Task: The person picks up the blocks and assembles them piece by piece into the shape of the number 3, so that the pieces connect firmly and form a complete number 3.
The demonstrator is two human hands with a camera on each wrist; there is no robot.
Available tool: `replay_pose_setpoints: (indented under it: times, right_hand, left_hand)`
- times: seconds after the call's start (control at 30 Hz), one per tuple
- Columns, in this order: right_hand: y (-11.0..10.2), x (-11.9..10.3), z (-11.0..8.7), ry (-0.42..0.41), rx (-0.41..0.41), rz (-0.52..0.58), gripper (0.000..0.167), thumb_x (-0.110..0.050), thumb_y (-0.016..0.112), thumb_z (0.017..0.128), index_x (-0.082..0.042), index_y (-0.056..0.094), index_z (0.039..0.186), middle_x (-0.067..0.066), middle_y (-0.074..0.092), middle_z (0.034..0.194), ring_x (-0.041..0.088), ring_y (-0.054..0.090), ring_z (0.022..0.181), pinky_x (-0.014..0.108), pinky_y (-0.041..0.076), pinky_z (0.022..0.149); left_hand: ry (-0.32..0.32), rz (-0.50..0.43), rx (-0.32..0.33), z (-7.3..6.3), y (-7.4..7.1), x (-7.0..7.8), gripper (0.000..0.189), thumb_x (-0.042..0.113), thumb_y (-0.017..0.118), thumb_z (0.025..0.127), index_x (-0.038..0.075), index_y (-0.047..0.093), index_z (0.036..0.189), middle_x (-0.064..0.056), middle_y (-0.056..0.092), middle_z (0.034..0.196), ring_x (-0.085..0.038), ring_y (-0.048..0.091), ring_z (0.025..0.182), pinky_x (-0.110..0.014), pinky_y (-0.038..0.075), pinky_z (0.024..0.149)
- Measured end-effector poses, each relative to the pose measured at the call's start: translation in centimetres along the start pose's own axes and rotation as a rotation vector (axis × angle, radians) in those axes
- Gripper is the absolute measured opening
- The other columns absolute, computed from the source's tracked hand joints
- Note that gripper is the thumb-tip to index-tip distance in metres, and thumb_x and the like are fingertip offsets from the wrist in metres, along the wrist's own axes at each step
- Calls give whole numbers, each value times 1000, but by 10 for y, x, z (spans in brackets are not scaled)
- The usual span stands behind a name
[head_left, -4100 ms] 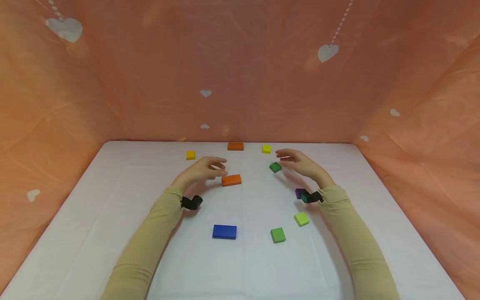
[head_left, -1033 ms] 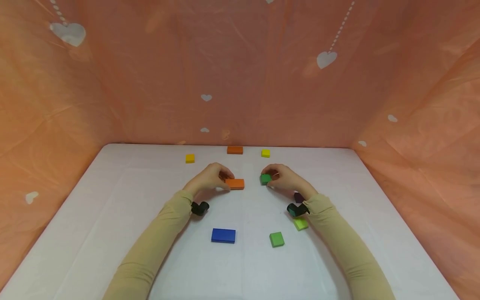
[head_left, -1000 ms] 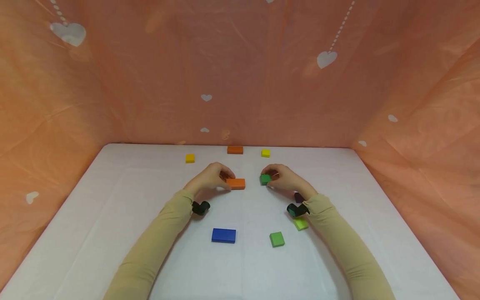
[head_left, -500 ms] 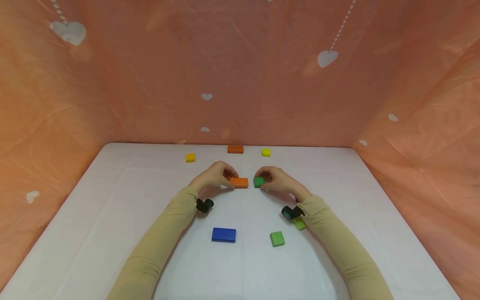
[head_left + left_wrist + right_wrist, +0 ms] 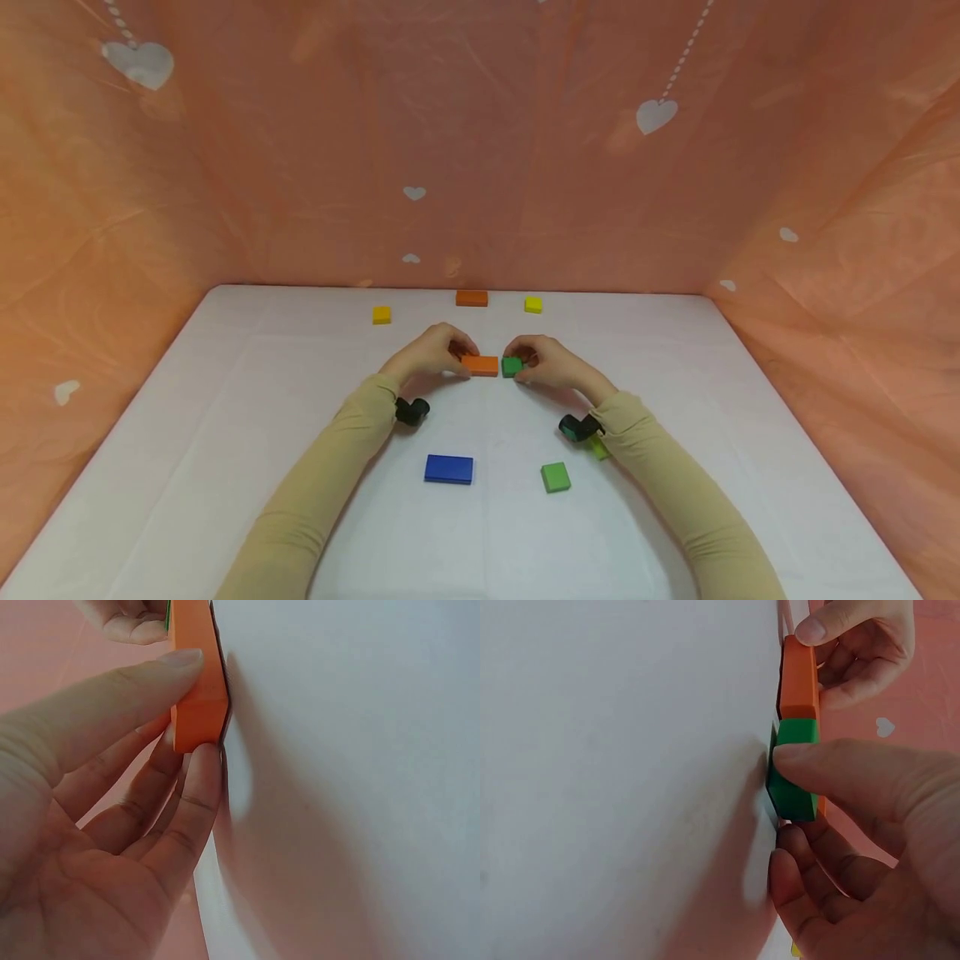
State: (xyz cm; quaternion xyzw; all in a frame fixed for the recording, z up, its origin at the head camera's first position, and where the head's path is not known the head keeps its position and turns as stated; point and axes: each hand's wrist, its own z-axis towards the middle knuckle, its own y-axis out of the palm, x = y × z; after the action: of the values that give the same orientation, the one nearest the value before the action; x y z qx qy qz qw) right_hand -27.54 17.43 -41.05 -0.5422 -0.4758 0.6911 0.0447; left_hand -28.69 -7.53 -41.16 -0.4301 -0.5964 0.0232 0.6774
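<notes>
In the head view my left hand [image 5: 432, 350] pinches the left end of an orange block [image 5: 482, 366], thumb on the near side. My right hand [image 5: 551, 363] pinches a small dark green block [image 5: 512, 367] just to its right. Only a narrow gap shows between the two blocks there. In the right wrist view the green block [image 5: 797, 769] lines up end to end with the orange block [image 5: 800, 679]; whether they touch I cannot tell. The left wrist view shows the left thumb against the orange block [image 5: 199, 682], with fingers curled behind it.
At the back lie an amber block [image 5: 382, 315], a darker orange block [image 5: 472, 298] and a yellow block [image 5: 533, 305]. Nearer are a blue block [image 5: 448, 469], a light green block [image 5: 556, 477] and a lime block [image 5: 598, 447] partly under the right wrist's camera.
Both hands have come down from hovering and taken hold of the orange and dark green blocks. Since then the orange block has slid right and the green one left, narrowing the gap.
</notes>
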Motion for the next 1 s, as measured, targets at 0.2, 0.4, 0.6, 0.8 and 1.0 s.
replay_pose_setpoints:
  times: [0.2,0.4,0.6,0.8,1.0]
  right_hand:
    - [0,0,2,0,-2,9,32,0,71,83,-1,61,113,9,62,107,23,56,97,36,48,85]
    - [2,-2,3,3,-6,8,32,0,72,83,-2,61,113,9,63,107,23,56,96,35,48,85]
    - [3,-4,5,-3,-9,5,32,-1,72,83,-2,61,113,8,63,105,22,56,94,33,47,84]
    - [3,-3,6,-9,-14,-6,32,-2,72,83,-2,61,113,8,62,104,21,55,93,34,48,85]
    - [2,-3,7,5,-8,-19,32,-2,73,83,-2,61,113,8,62,104,23,55,94,35,47,85]
  left_hand:
    - [4,6,4,1,0,-1,31,4,80,76,2,70,105,-5,67,98,-19,57,86,-30,48,81]
    - [-17,-5,0,0,0,-1,32,4,80,76,2,70,106,-6,67,99,-19,57,88,-30,48,83]
    - [-22,-12,3,-1,0,-1,31,3,79,76,2,70,106,-6,67,99,-20,58,88,-31,48,83]
    - [-18,-16,9,-1,0,-2,31,3,80,76,3,70,106,-6,67,98,-20,58,87,-31,48,83]
    - [-16,-25,15,0,0,-1,31,4,80,76,3,71,106,-5,68,99,-20,59,88,-31,49,83]
